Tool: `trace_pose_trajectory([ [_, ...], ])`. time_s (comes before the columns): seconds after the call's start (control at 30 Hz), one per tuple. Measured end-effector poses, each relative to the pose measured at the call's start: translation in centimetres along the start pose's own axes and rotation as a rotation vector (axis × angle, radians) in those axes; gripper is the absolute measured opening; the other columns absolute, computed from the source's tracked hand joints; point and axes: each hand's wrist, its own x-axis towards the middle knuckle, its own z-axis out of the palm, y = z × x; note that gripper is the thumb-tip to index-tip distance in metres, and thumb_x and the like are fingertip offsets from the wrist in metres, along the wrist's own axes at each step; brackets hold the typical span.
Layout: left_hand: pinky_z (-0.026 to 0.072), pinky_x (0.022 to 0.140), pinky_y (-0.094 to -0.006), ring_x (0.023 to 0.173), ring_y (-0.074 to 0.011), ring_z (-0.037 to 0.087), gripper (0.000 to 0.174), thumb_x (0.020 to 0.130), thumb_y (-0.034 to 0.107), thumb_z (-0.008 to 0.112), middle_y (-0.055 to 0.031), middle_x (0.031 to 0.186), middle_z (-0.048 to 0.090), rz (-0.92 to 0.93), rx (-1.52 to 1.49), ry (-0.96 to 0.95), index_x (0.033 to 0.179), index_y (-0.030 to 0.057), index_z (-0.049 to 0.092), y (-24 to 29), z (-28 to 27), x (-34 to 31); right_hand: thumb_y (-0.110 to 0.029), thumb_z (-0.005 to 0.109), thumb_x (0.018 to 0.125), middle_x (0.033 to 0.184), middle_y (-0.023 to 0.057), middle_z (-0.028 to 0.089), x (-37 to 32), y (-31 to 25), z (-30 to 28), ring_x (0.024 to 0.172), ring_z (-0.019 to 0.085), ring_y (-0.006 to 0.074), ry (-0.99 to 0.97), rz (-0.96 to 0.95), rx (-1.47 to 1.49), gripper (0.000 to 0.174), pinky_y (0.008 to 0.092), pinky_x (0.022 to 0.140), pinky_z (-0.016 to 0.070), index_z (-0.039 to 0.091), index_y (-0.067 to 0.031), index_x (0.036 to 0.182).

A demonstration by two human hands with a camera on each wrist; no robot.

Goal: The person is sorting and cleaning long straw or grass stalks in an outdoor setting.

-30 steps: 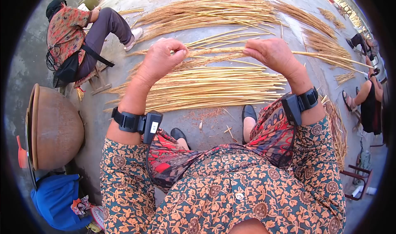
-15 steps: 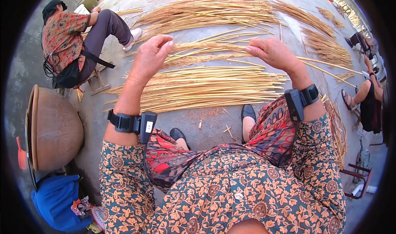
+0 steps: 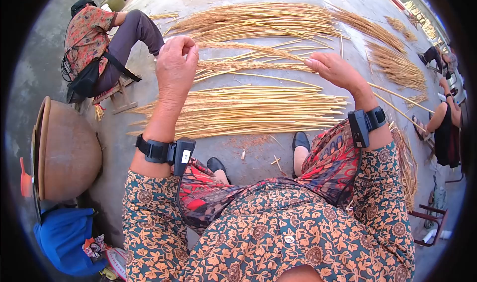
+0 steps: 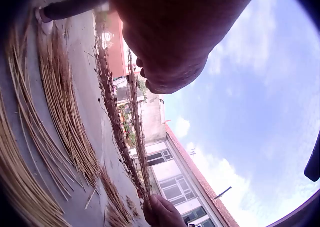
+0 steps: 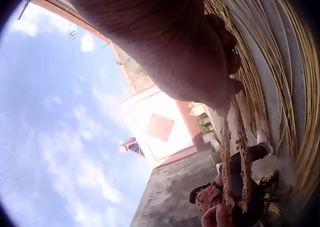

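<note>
The right hand pinches two long straw stalks between thumb and fingers; their bare stems stick out to the right. Their feathery seed heads run from that hand toward the left, a little apart from each other in the right wrist view. At the upper left, the left hand has curled fingers and pinches the tip of one seed head. In the left wrist view the right hand grips both strands where they meet, while the left hand looms large and dark.
Bundles of stalks lie on the ground below the hands, others beyond. A seated person and a large clay pot are at the left, a blue cloth below. More people sit at the far right.
The left hand has moved left, away from the right hand, which has shifted slightly right. The stems right of the right hand have spread apart and swung downward.
</note>
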Motion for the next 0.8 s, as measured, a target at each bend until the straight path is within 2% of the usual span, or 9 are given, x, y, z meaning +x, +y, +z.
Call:
trace_pose_trajectory([
  [0.03, 0.0464, 0.072, -0.0354, 0.079, -0.0226, 0.059, 0.009, 0.079, 0.012, 0.065, -0.0073, 0.081, 0.059, 0.006, 0.002, 0.035, 0.086, 0.0065, 0.061, -0.9, -0.3, 0.5, -0.040, 0.042, 0.096, 0.075, 0.0137, 0.060, 0.0, -0.1, 0.0, 0.072, 0.057, 0.0323, 0.005, -0.004, 0.002, 0.043, 0.0400, 0.065, 0.0439, 0.057, -0.0024, 0.082],
  [0.07, 0.0465, 0.073, -0.0344, 0.081, -0.0231, 0.058, 0.014, 0.078, 0.013, 0.066, -0.0069, 0.086, 0.058, 0.037, -0.025, -0.002, 0.091, 0.0072, 0.062, -1.5, -0.3, 0.6, -0.040, 0.042, 0.095, 0.075, 0.0138, 0.060, -0.1, -0.2, 0.1, 0.072, 0.057, 0.0323, 0.001, 0.003, 0.000, 0.043, 0.0399, 0.065, 0.0439, 0.057, -0.0024, 0.082],
  [0.17, 0.0468, 0.073, -0.0337, 0.080, -0.0231, 0.058, 0.017, 0.077, 0.013, 0.067, -0.0077, 0.086, 0.058, 0.108, -0.071, -0.109, 0.093, 0.0082, 0.063, -2.2, 0.3, 0.1, -0.040, 0.042, 0.095, 0.073, 0.0137, 0.060, 0.0, -0.4, 0.2, 0.071, 0.056, 0.0322, -0.006, -0.008, -0.014, 0.043, 0.0397, 0.064, 0.0438, 0.056, -0.0024, 0.081],
  [0.3, 0.0472, 0.072, -0.0343, 0.080, -0.0245, 0.058, 0.013, 0.077, 0.016, 0.066, -0.0057, 0.081, 0.059, 0.156, 0.077, -0.181, 0.088, 0.0094, 0.064, -2.3, 0.2, 0.2, -0.040, 0.042, 0.095, 0.073, 0.0131, 0.060, 0.0, -0.3, 0.3, 0.071, 0.056, 0.0319, 0.003, -0.044, 0.000, 0.042, 0.0396, 0.064, 0.0439, 0.057, -0.0027, 0.081],
  [0.43, 0.0475, 0.072, -0.0373, 0.081, -0.0257, 0.059, 0.008, 0.077, 0.017, 0.062, -0.0057, 0.079, 0.059, 0.220, 0.227, -0.148, 0.079, 0.0089, 0.061, -1.7, 0.3, 0.3, -0.041, 0.042, 0.095, 0.073, 0.0127, 0.060, -0.1, -0.3, 0.3, 0.071, 0.056, 0.0318, 0.008, -0.035, 0.011, 0.043, 0.0397, 0.064, 0.0439, 0.057, -0.0030, 0.082],
  [0.5, 0.0476, 0.072, -0.0392, 0.081, -0.0263, 0.059, 0.008, 0.077, 0.016, 0.060, -0.0066, 0.080, 0.059, 0.217, 0.316, -0.133, 0.076, 0.0090, 0.060, -1.3, 0.4, 0.2, -0.037, 0.045, 0.095, 0.069, 0.0127, 0.055, 0.1, -0.4, 0.6, 0.065, 0.053, 0.0291, 0.022, -0.096, 0.025, 0.040, 0.0372, 0.061, 0.0422, 0.055, -0.0006, 0.081],
  [0.67, 0.0473, 0.072, -0.0408, 0.082, -0.0282, 0.059, 0.009, 0.076, 0.016, 0.058, -0.0097, 0.083, 0.060, -0.024, 0.383, -0.101, 0.075, 0.0075, 0.059, -2.1, 0.6, 0.7, -0.036, 0.046, 0.095, 0.065, 0.0123, 0.054, 0.2, -1.7, 1.0, 0.060, 0.051, 0.0276, 0.033, -0.074, 0.035, 0.040, 0.0360, 0.058, 0.0425, 0.055, -0.0002, 0.082],
  [0.77, 0.0475, 0.070, -0.0389, 0.079, -0.0271, 0.059, 0.012, 0.079, 0.018, 0.059, -0.0109, 0.082, 0.060, -0.147, 0.321, -0.088, 0.079, 0.0054, 0.060, -5.6, -1.1, 1.1, -0.043, 0.042, 0.095, 0.078, 0.0147, 0.062, -0.3, -0.2, 0.6, 0.075, 0.058, 0.0327, -0.029, -0.030, -0.002, 0.045, 0.0392, 0.067, 0.0457, 0.059, -0.0023, 0.088],
  [0.8, 0.0476, 0.069, -0.0379, 0.077, -0.0263, 0.060, 0.014, 0.080, 0.018, 0.059, -0.0111, 0.081, 0.060, -0.181, 0.269, -0.078, 0.080, 0.0047, 0.061, -5.7, -1.7, 1.5, -0.043, 0.042, 0.095, 0.078, 0.0141, 0.061, -0.4, 0.1, 0.6, 0.073, 0.058, 0.0310, -0.030, -0.002, 0.020, 0.046, 0.0384, 0.066, 0.0456, 0.059, -0.0012, 0.087],
])
